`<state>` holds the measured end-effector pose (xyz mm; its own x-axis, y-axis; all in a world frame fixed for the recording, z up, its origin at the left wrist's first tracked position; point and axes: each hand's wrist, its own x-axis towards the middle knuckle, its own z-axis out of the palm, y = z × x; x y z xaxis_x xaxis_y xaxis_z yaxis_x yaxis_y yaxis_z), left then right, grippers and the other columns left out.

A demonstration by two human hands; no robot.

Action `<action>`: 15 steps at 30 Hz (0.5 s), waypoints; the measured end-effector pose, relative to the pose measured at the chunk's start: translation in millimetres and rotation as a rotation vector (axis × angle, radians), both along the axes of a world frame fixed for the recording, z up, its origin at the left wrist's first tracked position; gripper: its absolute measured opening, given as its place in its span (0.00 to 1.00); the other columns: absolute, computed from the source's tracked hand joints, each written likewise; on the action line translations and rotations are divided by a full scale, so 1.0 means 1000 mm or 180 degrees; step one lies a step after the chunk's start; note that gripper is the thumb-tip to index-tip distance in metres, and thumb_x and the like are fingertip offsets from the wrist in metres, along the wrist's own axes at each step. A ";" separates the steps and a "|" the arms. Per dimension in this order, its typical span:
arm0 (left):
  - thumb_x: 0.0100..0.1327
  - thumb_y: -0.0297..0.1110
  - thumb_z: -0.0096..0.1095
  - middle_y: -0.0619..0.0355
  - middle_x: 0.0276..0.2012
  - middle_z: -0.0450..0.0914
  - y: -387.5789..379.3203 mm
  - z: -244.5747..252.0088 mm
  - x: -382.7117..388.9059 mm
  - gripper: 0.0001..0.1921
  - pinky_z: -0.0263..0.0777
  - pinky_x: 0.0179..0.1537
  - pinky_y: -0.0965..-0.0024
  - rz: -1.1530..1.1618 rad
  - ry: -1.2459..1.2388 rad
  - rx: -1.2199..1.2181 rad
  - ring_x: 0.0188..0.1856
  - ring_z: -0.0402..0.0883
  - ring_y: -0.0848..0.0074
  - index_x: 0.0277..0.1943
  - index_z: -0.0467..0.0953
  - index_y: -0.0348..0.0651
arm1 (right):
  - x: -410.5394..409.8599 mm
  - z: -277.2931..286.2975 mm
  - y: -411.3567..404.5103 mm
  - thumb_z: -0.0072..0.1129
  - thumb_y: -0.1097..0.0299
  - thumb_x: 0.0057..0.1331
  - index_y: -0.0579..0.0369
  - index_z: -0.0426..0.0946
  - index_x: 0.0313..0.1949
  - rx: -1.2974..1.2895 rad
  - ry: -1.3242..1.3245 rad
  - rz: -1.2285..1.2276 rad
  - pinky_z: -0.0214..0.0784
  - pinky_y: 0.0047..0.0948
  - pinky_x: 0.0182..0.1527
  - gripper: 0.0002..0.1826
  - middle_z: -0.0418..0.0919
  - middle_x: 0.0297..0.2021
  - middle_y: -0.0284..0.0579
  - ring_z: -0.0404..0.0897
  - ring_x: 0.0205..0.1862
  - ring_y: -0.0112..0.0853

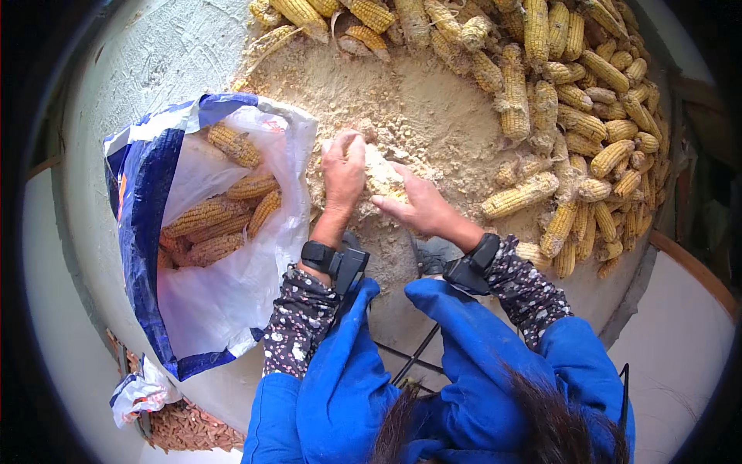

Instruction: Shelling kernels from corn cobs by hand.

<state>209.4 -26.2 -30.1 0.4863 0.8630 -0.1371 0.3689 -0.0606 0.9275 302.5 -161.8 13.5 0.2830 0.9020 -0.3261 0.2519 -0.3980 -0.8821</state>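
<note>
Both hands are on one dusty, pale corn cob (379, 174) above a floor strewn with crumbs and loose kernels (400, 133). My left hand (344, 171) has its fingers curled at the cob's upper left end. My right hand (420, 203) grips the lower right end, thumb and fingers on either side. A blue and white woven plastic sack (151, 203) stands wide-mouthed to the left of my left hand, with several yellow corn cobs (217, 220) inside. Beyond my right hand lies a single cob (520, 195) at the edge of a large heap of cobs (585, 116).
The heap curves along the top and right. My knees in blue cloth (464, 325) and a grey shoe (432, 255) are close below the hands. At lower left, reddish-brown pieces (191, 426) lie beside a crumpled plastic bag (144, 394).
</note>
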 end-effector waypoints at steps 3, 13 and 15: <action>0.67 0.35 0.52 0.55 0.37 0.76 0.009 -0.006 -0.007 0.11 0.69 0.43 0.70 0.0093 -0.0053 -0.0740 0.39 0.75 0.72 0.35 0.78 0.37 | 0.008 -0.002 -0.001 0.53 0.52 0.66 0.62 0.68 0.54 -0.0050 0.0254 -0.0251 0.69 0.32 0.45 0.26 0.78 0.38 0.54 0.78 0.41 0.37; 0.69 0.42 0.53 0.60 0.38 0.76 -0.034 0.025 0.006 0.13 0.75 0.43 0.69 0.0544 -0.1696 -0.3198 0.42 0.77 0.78 0.48 0.68 0.42 | 0.018 -0.031 -0.013 0.45 0.59 0.70 0.63 0.73 0.36 -0.0028 0.0297 -0.0734 0.67 0.34 0.33 0.17 0.75 0.22 0.47 0.77 0.29 0.33; 0.69 0.43 0.52 0.60 0.37 0.76 -0.029 0.020 -0.001 0.14 0.76 0.41 0.70 0.0522 -0.1799 -0.3397 0.40 0.78 0.78 0.47 0.68 0.41 | 0.021 -0.025 -0.013 0.47 0.57 0.69 0.66 0.71 0.36 0.0197 -0.0647 -0.0398 0.69 0.37 0.34 0.19 0.77 0.20 0.47 0.81 0.31 0.36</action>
<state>208.8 -55.6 -10.3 0.6028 0.5030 -0.6193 -0.1713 0.8397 0.5153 323.5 -174.5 -11.2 0.4480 0.8722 -0.1964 0.3789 -0.3841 -0.8420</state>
